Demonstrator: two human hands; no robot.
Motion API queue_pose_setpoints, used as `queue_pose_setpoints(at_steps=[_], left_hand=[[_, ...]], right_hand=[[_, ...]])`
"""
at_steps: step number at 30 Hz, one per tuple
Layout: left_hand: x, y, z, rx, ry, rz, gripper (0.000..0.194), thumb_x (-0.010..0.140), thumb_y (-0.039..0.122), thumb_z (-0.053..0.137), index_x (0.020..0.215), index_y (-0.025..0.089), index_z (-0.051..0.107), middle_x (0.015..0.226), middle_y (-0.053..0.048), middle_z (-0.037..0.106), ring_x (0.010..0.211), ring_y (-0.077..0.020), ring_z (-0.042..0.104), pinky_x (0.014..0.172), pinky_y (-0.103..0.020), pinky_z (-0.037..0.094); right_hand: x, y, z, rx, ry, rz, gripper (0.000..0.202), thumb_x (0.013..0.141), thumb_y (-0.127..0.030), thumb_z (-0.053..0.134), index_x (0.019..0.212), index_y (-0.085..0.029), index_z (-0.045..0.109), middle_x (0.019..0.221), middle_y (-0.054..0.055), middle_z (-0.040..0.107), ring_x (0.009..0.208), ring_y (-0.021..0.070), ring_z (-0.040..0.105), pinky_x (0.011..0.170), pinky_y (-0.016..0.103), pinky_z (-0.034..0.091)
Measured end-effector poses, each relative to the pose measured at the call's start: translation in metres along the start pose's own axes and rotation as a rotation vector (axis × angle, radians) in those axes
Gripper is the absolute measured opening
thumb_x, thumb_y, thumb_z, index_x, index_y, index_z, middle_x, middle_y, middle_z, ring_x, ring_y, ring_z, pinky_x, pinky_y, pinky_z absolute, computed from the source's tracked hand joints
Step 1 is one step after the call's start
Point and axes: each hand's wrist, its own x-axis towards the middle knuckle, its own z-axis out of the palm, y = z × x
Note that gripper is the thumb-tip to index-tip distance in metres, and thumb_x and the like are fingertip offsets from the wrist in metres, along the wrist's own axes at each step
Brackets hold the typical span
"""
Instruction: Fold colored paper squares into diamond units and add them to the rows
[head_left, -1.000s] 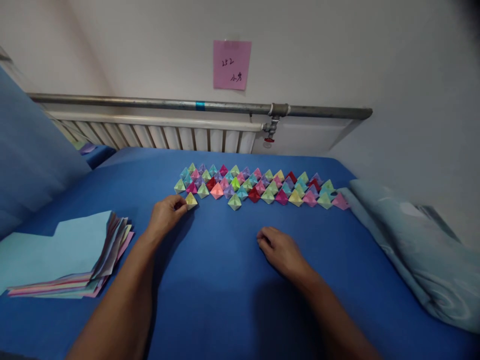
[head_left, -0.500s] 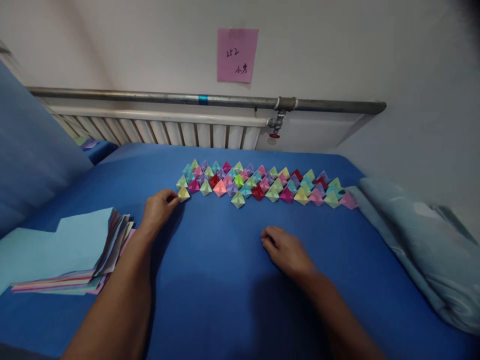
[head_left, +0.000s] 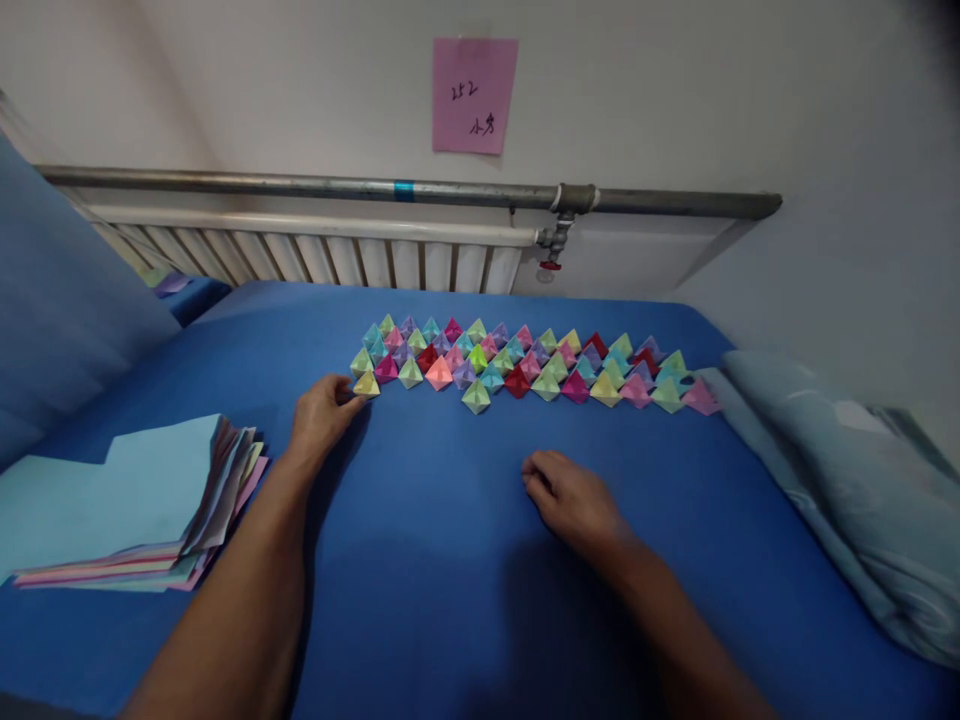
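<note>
The yellow folded paper (head_left: pixel 366 385) shifted left, touching the left hand (head_left: pixel 318 420).

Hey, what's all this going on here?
Someone's left grip is at the left edge of a yellow folded-paper piece, front left of rows of similar colourful pieces on a blue surface. The right grip is loosely curled, nearer the camera. Paper sheets are stacked at the left.

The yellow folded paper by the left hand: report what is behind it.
Behind the yellow folded paper, a pale green piece and a magenta piece show; any parts it covers cannot be seen.
</note>
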Motion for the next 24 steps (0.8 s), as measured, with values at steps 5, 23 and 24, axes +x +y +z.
queue_pose_setpoints(at_steps=[5,23,24], left_hand=[[0.0013,-0.0007,0.0059,0.032,-0.019,-0.014,0.038,0.076,0.039,0.065,0.107,0.018,0.062,0.099,-0.009,0.071,0.091,-0.0250,0.066,0.077,-0.032,0.047],[0.0042,-0.0006,0.0090,0.012,-0.023,0.001,0.030,0.079,0.032,0.058,0.105,0.018,0.064,0.093,-0.006,0.071,0.084,-0.0212,0.065,0.074,-0.029,0.046],[0.0044,-0.0004,0.0090,0.014,-0.024,0.002,0.030,0.080,0.032,0.058,0.105,0.018,0.064,0.094,-0.006,0.071,0.084,-0.0210,0.065,0.074,-0.029,0.046]], right_hand=[[0.0004,0.0018,0.0011,0.011,-0.006,-0.001,0.014,0.086,-0.019,0.043,0.079,-0.019,0.055,0.081,0.003,0.061,0.071,0.0151,0.055,0.064,0.026,0.036],[0.0010,-0.0020,-0.0008,-0.014,-0.018,0.012,0.012,0.085,-0.016,0.045,0.078,-0.019,0.055,0.081,0.003,0.062,0.072,0.0155,0.056,0.066,0.026,0.036],[0.0012,-0.0018,-0.0005,-0.014,-0.016,0.010,0.012,0.086,-0.016,0.045,0.078,-0.019,0.055,0.081,0.003,0.062,0.072,0.0154,0.056,0.065,0.026,0.036]])
